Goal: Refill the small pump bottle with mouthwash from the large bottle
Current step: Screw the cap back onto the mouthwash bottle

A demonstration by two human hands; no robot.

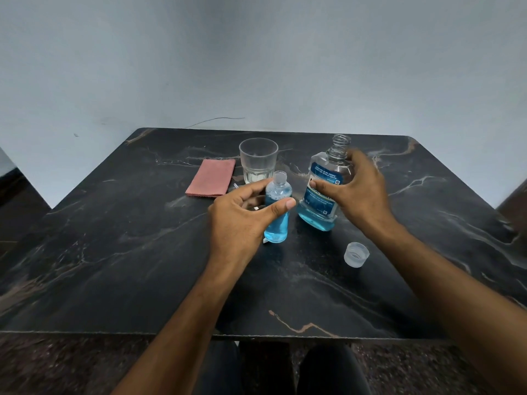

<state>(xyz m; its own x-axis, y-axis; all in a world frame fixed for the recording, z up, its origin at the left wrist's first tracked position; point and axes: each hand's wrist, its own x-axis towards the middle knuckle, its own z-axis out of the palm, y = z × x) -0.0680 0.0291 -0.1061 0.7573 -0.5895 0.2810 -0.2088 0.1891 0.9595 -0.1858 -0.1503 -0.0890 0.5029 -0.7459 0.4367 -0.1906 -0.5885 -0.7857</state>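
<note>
Two bottles on the dark marbled bench (114, 252), one glass, one cloth, one loose cap, and two hands in play. The small bottle (276, 220) stands upright near the middle of the bench, clear plastic, neck open with no pump on it, blue mouthwash filling it up to about the shoulder with a little foam at the top. The left hand (242, 220) is around it from the near side, thumb stretched across the front, the fingers (256, 187) curved round the far side near the neck; whether they actually press the plastic I cannot tell, the grip looks loose. Just to the right, the large bottle (322, 192) stands upright too, uncapped, its threaded neck bare, a blue label across the front and blue liquid only in the lower part. The right hand (356, 192) holds it from the right side, thumb laid over the label, fingers wrapped behind the shoulder. The two bottles are near each other but apart. One translucent cap (356, 253) lies on the bench in front of the large bottle, open side up, close to the right forearm. Behind the small bottle sits one clear glass (258, 161), a little pale liquid at its bottom, and left of that one folded pink cloth (211, 181) lies flat
</note>
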